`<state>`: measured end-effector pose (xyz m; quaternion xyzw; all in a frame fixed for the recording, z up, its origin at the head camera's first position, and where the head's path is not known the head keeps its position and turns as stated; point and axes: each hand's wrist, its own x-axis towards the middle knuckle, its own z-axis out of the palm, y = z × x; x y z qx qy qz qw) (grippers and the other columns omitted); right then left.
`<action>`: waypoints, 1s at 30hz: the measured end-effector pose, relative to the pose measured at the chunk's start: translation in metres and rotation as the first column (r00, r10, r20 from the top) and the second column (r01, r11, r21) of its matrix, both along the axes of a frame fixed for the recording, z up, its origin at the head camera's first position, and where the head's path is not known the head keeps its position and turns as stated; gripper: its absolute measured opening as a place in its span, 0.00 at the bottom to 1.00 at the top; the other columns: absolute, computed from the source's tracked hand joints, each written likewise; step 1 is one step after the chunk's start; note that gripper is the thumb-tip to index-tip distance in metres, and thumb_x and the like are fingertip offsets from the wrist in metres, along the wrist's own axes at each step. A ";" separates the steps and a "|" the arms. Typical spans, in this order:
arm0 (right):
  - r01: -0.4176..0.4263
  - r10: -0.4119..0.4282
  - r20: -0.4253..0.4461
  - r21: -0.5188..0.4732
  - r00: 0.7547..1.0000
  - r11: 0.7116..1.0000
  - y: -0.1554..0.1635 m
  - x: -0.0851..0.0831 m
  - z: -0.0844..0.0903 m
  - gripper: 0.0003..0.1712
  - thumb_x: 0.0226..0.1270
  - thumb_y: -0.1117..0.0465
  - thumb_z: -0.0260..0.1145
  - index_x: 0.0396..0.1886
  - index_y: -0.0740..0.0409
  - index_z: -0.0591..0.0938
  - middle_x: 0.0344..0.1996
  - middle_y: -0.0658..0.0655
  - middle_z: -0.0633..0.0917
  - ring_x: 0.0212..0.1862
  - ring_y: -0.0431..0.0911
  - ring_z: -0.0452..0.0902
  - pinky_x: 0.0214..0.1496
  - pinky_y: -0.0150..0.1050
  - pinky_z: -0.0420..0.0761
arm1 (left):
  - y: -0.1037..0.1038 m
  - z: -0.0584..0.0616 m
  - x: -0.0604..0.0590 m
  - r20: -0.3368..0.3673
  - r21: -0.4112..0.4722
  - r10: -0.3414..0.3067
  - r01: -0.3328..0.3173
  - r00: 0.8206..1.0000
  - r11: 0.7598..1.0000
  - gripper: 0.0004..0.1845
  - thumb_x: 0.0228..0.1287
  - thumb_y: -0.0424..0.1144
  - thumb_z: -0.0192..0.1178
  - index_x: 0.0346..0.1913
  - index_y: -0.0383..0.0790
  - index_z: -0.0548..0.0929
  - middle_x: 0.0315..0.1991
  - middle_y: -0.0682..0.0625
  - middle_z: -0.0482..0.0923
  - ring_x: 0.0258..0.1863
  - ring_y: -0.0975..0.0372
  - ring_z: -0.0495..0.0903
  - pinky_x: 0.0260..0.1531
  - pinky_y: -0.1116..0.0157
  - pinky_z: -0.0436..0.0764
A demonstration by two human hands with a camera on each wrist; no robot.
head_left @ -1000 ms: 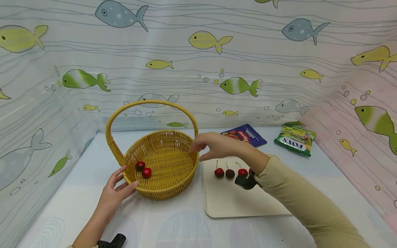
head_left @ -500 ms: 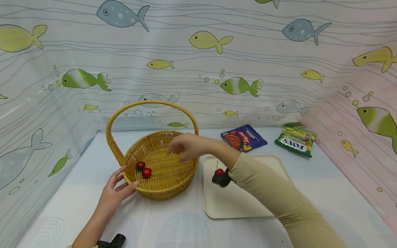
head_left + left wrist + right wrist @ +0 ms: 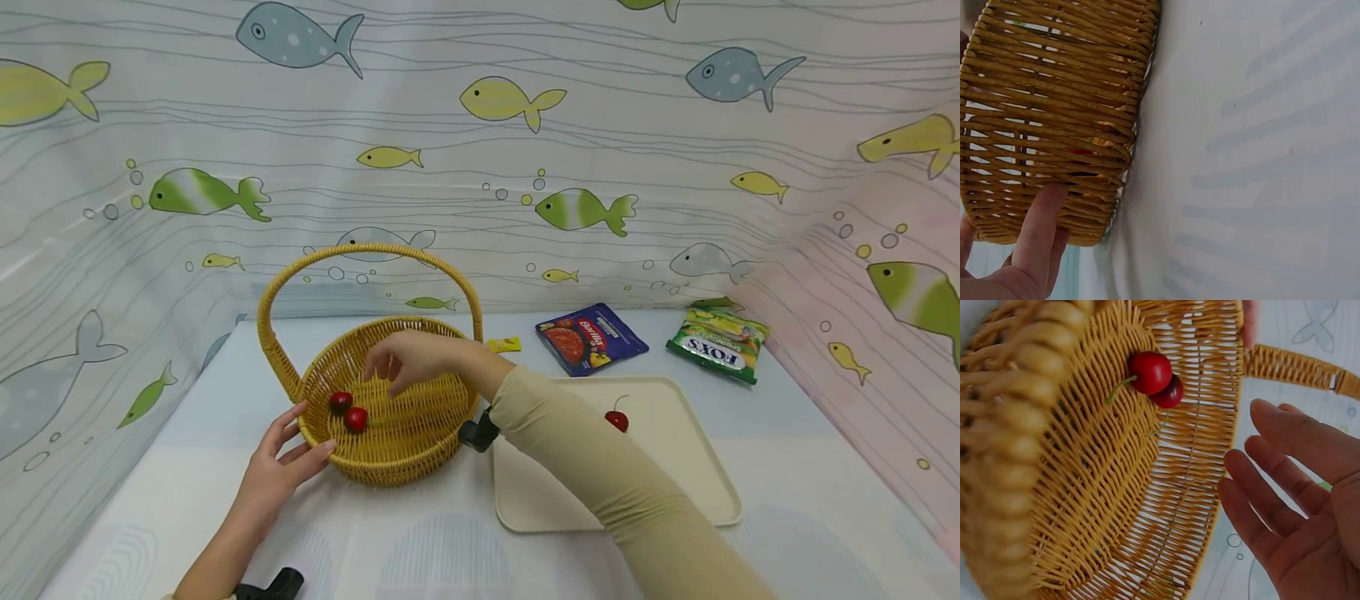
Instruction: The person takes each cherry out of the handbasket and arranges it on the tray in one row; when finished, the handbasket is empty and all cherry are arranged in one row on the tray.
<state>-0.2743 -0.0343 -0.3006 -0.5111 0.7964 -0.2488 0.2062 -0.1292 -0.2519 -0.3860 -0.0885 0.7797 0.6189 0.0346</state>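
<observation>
My right hand (image 3: 408,360) hovers inside the basket (image 3: 405,454), fingers (image 3: 1272,494) loosely spread, holding nothing. Two cherries (image 3: 348,411) lie just left of them on the basket floor. My left hand (image 3: 281,467) presses flat on the basket's outer wall.

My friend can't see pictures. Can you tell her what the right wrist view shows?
An open right hand hovers inside a woven yellow basket, holding nothing. Two red cherries lie touching each other on the basket's floor.
</observation>
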 end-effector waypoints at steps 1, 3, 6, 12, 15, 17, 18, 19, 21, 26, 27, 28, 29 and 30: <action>0.003 -0.003 0.007 0.009 1.000 1.000 -0.004 -0.002 -0.001 0.19 0.56 0.68 0.70 0.49 0.55 0.80 0.42 0.53 0.80 0.45 0.43 0.77 0.43 0.25 0.74 | -0.001 0.000 0.000 0.001 0.002 0.000 0.000 1.000 1.000 0.44 0.63 0.42 0.61 0.74 0.49 0.44 0.69 0.34 0.43 0.64 0.44 0.59 0.43 0.67 0.79; 0.009 -0.009 0.022 0.023 1.000 1.000 -0.013 -0.006 -0.004 0.19 0.56 0.67 0.70 0.49 0.55 0.80 0.43 0.52 0.80 0.47 0.43 0.76 0.43 0.25 0.74 | -0.002 0.000 0.001 0.003 0.010 -0.001 0.001 1.000 1.000 0.45 0.63 0.42 0.61 0.74 0.49 0.44 0.69 0.34 0.42 0.64 0.43 0.59 0.43 0.67 0.79; 0.013 -0.014 0.046 0.031 0.999 0.999 -0.023 -0.013 -0.008 0.20 0.56 0.67 0.70 0.50 0.56 0.80 0.45 0.54 0.80 0.49 0.46 0.76 0.44 0.25 0.74 | -0.003 -0.001 0.001 -0.001 0.020 -0.002 0.002 1.000 1.000 0.45 0.62 0.42 0.62 0.74 0.49 0.44 0.69 0.34 0.42 0.64 0.43 0.59 0.43 0.67 0.79; 0.019 -0.020 0.120 0.015 0.993 1.000 -0.041 -0.023 -0.018 0.19 0.56 0.69 0.70 0.49 0.57 0.80 0.49 0.58 0.79 0.51 0.46 0.75 0.45 0.26 0.74 | -0.005 0.000 0.002 -0.010 0.023 0.003 -0.003 1.000 1.000 0.44 0.63 0.41 0.61 0.74 0.48 0.44 0.69 0.34 0.42 0.64 0.43 0.58 0.43 0.68 0.79; -0.004 0.000 0.148 0.026 0.989 1.000 -0.051 -0.024 -0.023 0.20 0.56 0.70 0.69 0.50 0.59 0.80 0.49 0.58 0.79 0.51 0.46 0.74 0.44 0.25 0.74 | -0.006 0.000 0.002 -0.020 0.017 -0.004 0.004 1.000 1.000 0.44 0.63 0.41 0.61 0.74 0.47 0.44 0.69 0.34 0.43 0.64 0.43 0.58 0.43 0.70 0.78; -0.036 0.028 0.149 0.051 0.988 0.998 -0.057 -0.023 -0.026 0.20 0.56 0.71 0.68 0.50 0.60 0.80 0.49 0.57 0.79 0.51 0.45 0.74 0.44 0.24 0.74 | -0.007 0.000 0.002 -0.025 0.017 -0.006 0.006 1.000 1.000 0.44 0.63 0.41 0.61 0.74 0.47 0.45 0.69 0.34 0.43 0.64 0.43 0.58 0.43 0.70 0.78; -0.051 0.040 0.147 0.068 0.988 0.996 -0.059 -0.023 -0.027 0.20 0.56 0.71 0.68 0.50 0.60 0.80 0.49 0.57 0.79 0.51 0.44 0.73 0.44 0.24 0.74 | -0.007 0.000 0.002 -0.027 0.018 -0.006 0.006 1.000 1.000 0.44 0.63 0.41 0.61 0.74 0.47 0.45 0.69 0.34 0.43 0.64 0.44 0.58 0.43 0.70 0.78; -0.069 0.057 0.140 0.082 0.988 0.994 -0.061 -0.023 -0.028 0.20 0.56 0.71 0.68 0.50 0.60 0.80 0.49 0.56 0.79 0.51 0.43 0.73 0.44 0.24 0.74 | -0.007 0.000 0.002 -0.028 0.018 -0.006 0.007 1.000 1.000 0.44 0.63 0.42 0.61 0.74 0.47 0.45 0.69 0.34 0.43 0.64 0.44 0.58 0.43 0.70 0.78; -0.107 0.093 0.123 0.118 0.988 0.987 -0.065 -0.024 -0.029 0.20 0.56 0.71 0.69 0.50 0.60 0.81 0.48 0.53 0.79 0.51 0.41 0.72 0.45 0.24 0.73 | -0.007 0.000 0.001 -0.027 0.024 -0.005 0.006 1.000 1.000 0.44 0.62 0.42 0.62 0.73 0.47 0.45 0.69 0.35 0.43 0.64 0.44 0.58 0.43 0.70 0.78; -0.150 0.131 0.095 0.236 0.987 0.960 -0.071 -0.028 -0.031 0.21 0.54 0.69 0.71 0.50 0.56 0.81 0.47 0.49 0.78 0.52 0.40 0.71 0.48 0.26 0.72 | -0.004 -0.002 -0.001 -0.025 0.034 -0.006 0.007 1.000 0.999 0.44 0.62 0.42 0.62 0.73 0.47 0.46 0.69 0.35 0.44 0.63 0.44 0.60 0.44 0.68 0.78; -0.155 0.132 0.103 0.255 0.986 0.955 -0.072 -0.029 -0.032 0.22 0.54 0.69 0.71 0.51 0.55 0.81 0.48 0.49 0.78 0.52 0.40 0.71 0.48 0.26 0.72 | -0.004 -0.002 -0.001 -0.026 0.033 -0.006 0.007 1.000 0.999 0.43 0.62 0.42 0.62 0.73 0.47 0.47 0.69 0.35 0.44 0.63 0.44 0.60 0.44 0.68 0.78; -0.160 0.134 0.112 0.272 0.985 0.949 -0.073 -0.030 -0.033 0.23 0.54 0.69 0.71 0.51 0.54 0.81 0.48 0.49 0.78 0.53 0.40 0.70 0.48 0.26 0.71 | -0.003 -0.002 -0.001 -0.028 0.031 -0.007 0.008 1.000 0.999 0.43 0.62 0.42 0.62 0.73 0.47 0.47 0.69 0.35 0.45 0.63 0.44 0.60 0.44 0.68 0.78; -0.166 0.137 0.119 0.286 0.983 0.944 -0.075 -0.030 -0.034 0.23 0.54 0.69 0.71 0.51 0.53 0.81 0.49 0.49 0.78 0.53 0.40 0.70 0.49 0.26 0.71 | -0.003 -0.002 -0.001 -0.030 0.030 -0.008 0.009 1.000 1.000 0.43 0.62 0.42 0.62 0.73 0.47 0.47 0.69 0.35 0.45 0.63 0.44 0.60 0.44 0.68 0.78; -0.173 0.142 0.125 0.298 0.982 0.939 -0.076 -0.030 -0.035 0.24 0.54 0.69 0.71 0.52 0.53 0.80 0.49 0.49 0.78 0.53 0.40 0.70 0.49 0.26 0.71 | -0.002 -0.002 -0.002 -0.032 0.028 -0.009 0.010 0.999 1.000 0.43 0.62 0.42 0.62 0.73 0.47 0.47 0.68 0.35 0.45 0.63 0.45 0.60 0.44 0.68 0.78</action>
